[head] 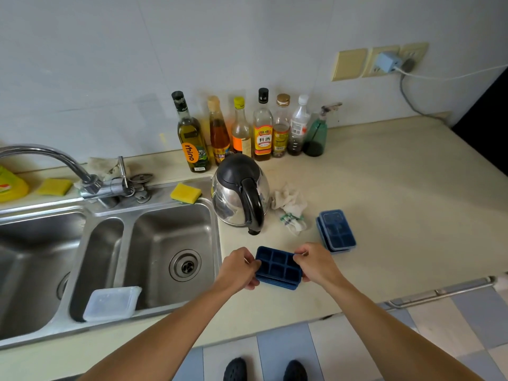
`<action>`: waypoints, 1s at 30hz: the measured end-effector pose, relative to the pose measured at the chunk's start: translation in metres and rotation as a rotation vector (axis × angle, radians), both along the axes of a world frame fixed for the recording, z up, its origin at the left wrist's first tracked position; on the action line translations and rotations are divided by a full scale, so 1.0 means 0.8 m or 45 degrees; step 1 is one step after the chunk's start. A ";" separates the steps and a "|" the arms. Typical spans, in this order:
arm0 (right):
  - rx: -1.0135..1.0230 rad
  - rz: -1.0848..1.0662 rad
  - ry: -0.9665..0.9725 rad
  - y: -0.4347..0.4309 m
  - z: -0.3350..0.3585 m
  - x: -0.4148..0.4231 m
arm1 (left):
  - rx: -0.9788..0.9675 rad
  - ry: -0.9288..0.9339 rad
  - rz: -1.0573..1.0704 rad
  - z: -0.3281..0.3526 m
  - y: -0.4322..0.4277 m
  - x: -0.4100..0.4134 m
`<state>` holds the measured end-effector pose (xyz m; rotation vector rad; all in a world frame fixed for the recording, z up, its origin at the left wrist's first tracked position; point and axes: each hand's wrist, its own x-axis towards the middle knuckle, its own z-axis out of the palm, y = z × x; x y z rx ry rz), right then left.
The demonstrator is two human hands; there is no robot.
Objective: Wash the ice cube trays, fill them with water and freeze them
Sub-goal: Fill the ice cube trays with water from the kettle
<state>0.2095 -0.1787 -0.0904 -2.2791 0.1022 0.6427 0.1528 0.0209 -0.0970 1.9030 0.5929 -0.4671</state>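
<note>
Head view: left hand point(237, 270) and right hand point(316, 264) each grip one end of the open blue ice cube tray point(277, 266), fingers curled over its rim. The tray is just in front of the kettle point(240, 193), over the bench point(398, 202); lifted or resting, can't tell. Lidded blue tray stack point(336, 231) is front-right of the kettle. Clear lid point(111, 302) is in the sink point(165, 229), left of the kettle.

A steel kettle point(233, 188) stands between a yellow sponge point(186, 193) and a crumpled cloth point(291, 209).
</note>
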 end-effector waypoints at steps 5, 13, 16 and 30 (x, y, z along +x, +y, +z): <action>0.111 -0.023 -0.102 0.011 0.017 0.005 | -0.132 -0.007 0.127 0.011 0.015 0.000; 0.309 0.142 -0.070 0.092 0.038 -0.013 | -0.036 -0.064 0.270 0.020 0.100 -0.021; 0.370 0.169 -0.014 0.137 0.037 -0.023 | -0.024 -0.047 0.196 0.020 0.155 -0.031; 0.201 0.181 0.104 0.364 -0.106 0.000 | 0.089 0.258 -0.101 -0.101 0.372 0.019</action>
